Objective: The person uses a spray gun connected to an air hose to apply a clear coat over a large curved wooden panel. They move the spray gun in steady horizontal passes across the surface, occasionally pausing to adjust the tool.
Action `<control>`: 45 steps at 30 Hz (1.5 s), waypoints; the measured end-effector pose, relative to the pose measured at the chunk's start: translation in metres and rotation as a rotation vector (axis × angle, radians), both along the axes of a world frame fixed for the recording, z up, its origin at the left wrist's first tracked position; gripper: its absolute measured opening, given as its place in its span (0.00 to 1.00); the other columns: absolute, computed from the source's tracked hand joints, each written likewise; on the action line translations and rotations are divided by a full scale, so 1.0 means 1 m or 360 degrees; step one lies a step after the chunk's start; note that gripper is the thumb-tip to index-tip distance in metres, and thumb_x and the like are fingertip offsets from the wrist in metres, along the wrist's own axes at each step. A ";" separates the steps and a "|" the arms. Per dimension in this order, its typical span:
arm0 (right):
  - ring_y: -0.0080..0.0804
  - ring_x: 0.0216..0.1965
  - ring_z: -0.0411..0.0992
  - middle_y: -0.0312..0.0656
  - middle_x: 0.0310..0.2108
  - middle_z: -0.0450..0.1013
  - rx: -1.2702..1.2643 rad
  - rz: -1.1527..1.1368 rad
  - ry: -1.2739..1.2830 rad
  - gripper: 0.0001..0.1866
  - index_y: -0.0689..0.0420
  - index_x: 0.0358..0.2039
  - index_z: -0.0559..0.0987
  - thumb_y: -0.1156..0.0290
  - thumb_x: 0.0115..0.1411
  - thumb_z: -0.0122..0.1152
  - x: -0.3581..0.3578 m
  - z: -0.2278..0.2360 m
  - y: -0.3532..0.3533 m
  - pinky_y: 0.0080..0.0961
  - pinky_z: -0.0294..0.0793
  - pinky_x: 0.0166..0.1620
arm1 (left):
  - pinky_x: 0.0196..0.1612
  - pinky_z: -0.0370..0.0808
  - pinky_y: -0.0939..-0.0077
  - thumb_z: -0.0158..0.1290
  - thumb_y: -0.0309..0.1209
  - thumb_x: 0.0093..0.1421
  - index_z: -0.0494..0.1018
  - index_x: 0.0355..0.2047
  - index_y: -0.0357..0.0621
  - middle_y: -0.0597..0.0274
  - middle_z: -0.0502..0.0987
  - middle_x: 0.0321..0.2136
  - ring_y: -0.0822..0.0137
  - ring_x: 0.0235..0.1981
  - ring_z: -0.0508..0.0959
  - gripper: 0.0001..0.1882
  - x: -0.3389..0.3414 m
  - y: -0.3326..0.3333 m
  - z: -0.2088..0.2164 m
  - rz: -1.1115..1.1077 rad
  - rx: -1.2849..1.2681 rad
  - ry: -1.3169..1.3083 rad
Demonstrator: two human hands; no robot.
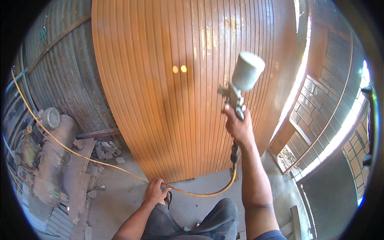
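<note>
Gripping one spray gun (235, 98), the right hand (240, 126) was in front of the grooved brown panel (156, 108), fingers wrapped closed round the handle. One whitish cup (249, 71) sat atop the gun, also before the panel. One yellow hose (208, 195) dipped from the gun below the panel's bottom edge; the left hand (155, 192), near the panel's lower left corner, had fingers curled round it. Two pale round spots (183, 69) marked the panel; one compressor (58, 160) stood left of it.

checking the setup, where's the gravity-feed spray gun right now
In the head view, the gravity-feed spray gun is right of centre, gripped in the right hand, before the brown slatted panel.
</note>
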State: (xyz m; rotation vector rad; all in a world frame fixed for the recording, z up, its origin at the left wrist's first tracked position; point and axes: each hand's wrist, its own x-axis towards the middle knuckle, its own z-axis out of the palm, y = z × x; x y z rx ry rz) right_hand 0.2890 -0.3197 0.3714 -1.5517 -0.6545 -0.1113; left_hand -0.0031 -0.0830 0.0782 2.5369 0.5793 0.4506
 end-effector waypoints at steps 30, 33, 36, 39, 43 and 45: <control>0.24 0.29 0.72 0.37 0.27 0.77 -0.0026 -0.0337 -0.0483 0.17 0.64 0.36 0.82 0.59 0.70 0.71 0.026 0.068 0.096 0.31 0.73 0.36 | 0.51 0.81 0.50 0.64 0.43 0.66 0.78 0.47 0.42 0.50 0.81 0.45 0.43 0.48 0.81 0.18 -0.011 0.027 -0.028 0.0231 -0.0089 -0.0352; 0.24 0.29 0.71 0.36 0.25 0.75 -0.0067 -0.0335 -0.0533 0.18 0.64 0.35 0.81 0.60 0.70 0.70 0.026 0.055 0.090 0.31 0.72 0.36 | 0.51 0.80 0.50 0.64 0.42 0.65 0.78 0.47 0.42 0.50 0.81 0.45 0.43 0.49 0.81 0.18 -0.011 0.026 -0.026 0.0194 -0.0043 -0.0377; 0.23 0.28 0.69 0.34 0.24 0.74 -0.0149 -0.0291 -0.0461 0.18 0.63 0.34 0.80 0.59 0.70 0.70 0.025 0.039 0.083 0.30 0.71 0.34 | 0.51 0.80 0.50 0.65 0.41 0.64 0.78 0.47 0.42 0.51 0.81 0.44 0.44 0.50 0.81 0.18 -0.013 0.025 -0.023 0.0163 -0.0065 -0.0394; 0.21 0.22 0.68 0.33 0.23 0.72 -0.0271 -0.0299 -0.0276 0.18 0.62 0.34 0.80 0.59 0.70 0.69 0.027 0.030 0.081 0.28 0.68 0.28 | 0.49 0.81 0.51 0.66 0.37 0.63 0.78 0.46 0.41 0.50 0.81 0.43 0.45 0.47 0.82 0.16 -0.012 0.024 -0.022 0.0129 0.0059 -0.0482; 0.19 0.18 0.66 0.30 0.21 0.70 -0.0047 -0.0250 -0.0555 0.17 0.60 0.34 0.79 0.58 0.71 0.69 0.031 0.037 0.086 0.26 0.65 0.22 | 0.47 0.81 0.52 0.66 0.35 0.62 0.77 0.45 0.41 0.51 0.82 0.42 0.46 0.46 0.82 0.16 -0.011 0.024 -0.026 0.0139 0.0154 -0.0551; 0.18 0.18 0.65 0.29 0.21 0.70 -0.0065 -0.0186 -0.0440 0.16 0.59 0.35 0.80 0.58 0.71 0.70 0.035 0.049 0.086 0.25 0.64 0.22 | 0.50 0.80 0.50 0.67 0.38 0.63 0.78 0.46 0.41 0.51 0.81 0.44 0.44 0.49 0.81 0.18 -0.012 0.025 -0.030 0.0172 0.0015 -0.0501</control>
